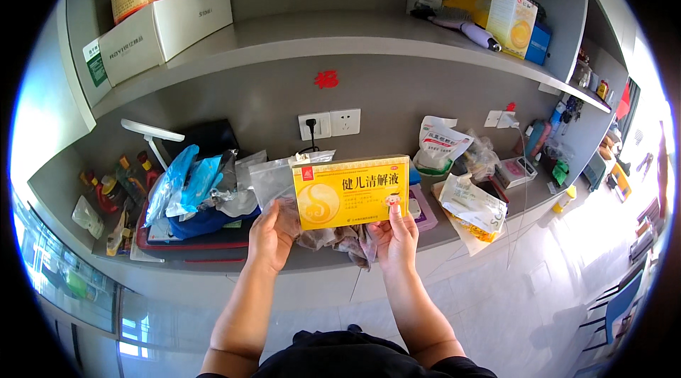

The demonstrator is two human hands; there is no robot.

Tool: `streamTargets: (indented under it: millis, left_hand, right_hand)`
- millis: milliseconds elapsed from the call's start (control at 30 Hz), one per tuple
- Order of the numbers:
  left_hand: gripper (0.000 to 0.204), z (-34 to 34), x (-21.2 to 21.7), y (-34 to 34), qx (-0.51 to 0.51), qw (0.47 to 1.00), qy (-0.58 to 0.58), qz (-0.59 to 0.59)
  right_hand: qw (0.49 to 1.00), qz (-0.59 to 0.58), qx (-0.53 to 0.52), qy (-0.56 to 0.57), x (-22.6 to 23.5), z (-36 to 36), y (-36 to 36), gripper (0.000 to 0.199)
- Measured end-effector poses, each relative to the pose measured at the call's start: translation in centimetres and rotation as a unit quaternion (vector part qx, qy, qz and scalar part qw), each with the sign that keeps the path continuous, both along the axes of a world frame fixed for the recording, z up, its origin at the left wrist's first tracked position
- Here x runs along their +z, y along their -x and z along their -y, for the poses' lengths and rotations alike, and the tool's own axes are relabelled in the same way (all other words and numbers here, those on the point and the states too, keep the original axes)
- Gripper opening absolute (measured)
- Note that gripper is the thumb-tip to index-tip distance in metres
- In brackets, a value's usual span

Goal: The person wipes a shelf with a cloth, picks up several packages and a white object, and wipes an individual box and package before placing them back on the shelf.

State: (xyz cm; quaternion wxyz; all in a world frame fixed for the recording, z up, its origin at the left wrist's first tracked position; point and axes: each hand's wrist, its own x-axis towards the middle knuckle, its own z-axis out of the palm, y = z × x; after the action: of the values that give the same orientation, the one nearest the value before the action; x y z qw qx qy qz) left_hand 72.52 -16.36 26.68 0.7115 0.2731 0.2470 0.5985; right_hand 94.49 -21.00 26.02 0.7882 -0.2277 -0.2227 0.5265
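A flat yellow medicine box (352, 192) is held up in front of me, its printed face toward me and slightly tilted. My right hand (397, 240) grips its lower right corner, thumb on the front and fingers curled beneath. At the lower left corner, my left hand (273, 236) is closed, with its fingers passing behind the box edge. A clear zip bag (264, 178) shows behind the box and close to my left hand. Crumpled plastic with dark contents (355, 245) hangs below the box, at the counter edge.
To the left, blue plastic packages (186, 183) lie heaped beside a white desk lamp (152, 131) and several bottles (106, 190). White pouches (440, 144) and an opened bag (472, 208) stand right. Overhead, a shelf (305, 34) carries a white carton (167, 30) and a purple-handled hairbrush (468, 29).
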Motion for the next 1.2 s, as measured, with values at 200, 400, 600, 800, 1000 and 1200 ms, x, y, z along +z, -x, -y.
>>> streamTargets:
  millis: [200, 400, 600, 800, 1000, 1200]
  left_hand:
    - [0.044, 1.8, 1.1, -0.5, -0.003, 0.972, -0.154, -0.179]
    - [0.042, 1.6, -0.5, 0.9, -0.016, 0.977, -0.134, -0.163]
    - [0.033, 2.8, -0.7, 1.7, 0.031, 0.965, -0.147, -0.213]
    - [0.026, 3.3, -0.7, 2.0, 0.144, 0.912, -0.182, -0.339]
    - [0.023, 3.6, -0.6, 2.0, 0.249, 0.874, -0.219, -0.355]
    - [0.029, 3.1, -3.1, 2.3, 0.281, 0.859, -0.251, -0.348]
  right_hand:
    - [1.000, 0.003, 0.020, -0.019, -0.4, 0.4, -0.2, 0.021]
    - [0.989, 0.027, 0.105, -0.099, -1.9, 0.1, 0.0, 0.024]
    - [0.983, 0.100, 0.098, -0.121, -0.1, 0.3, 0.2, 0.061]
    - [0.560, 0.745, -0.356, -0.072, 3.7, 1.8, 3.3, 0.083]
    - [0.714, 0.522, -0.439, -0.159, 1.2, -0.7, 2.7, 0.058]
    - [0.624, 0.765, -0.159, 0.009, -10.2, -4.0, 3.1, 0.061]
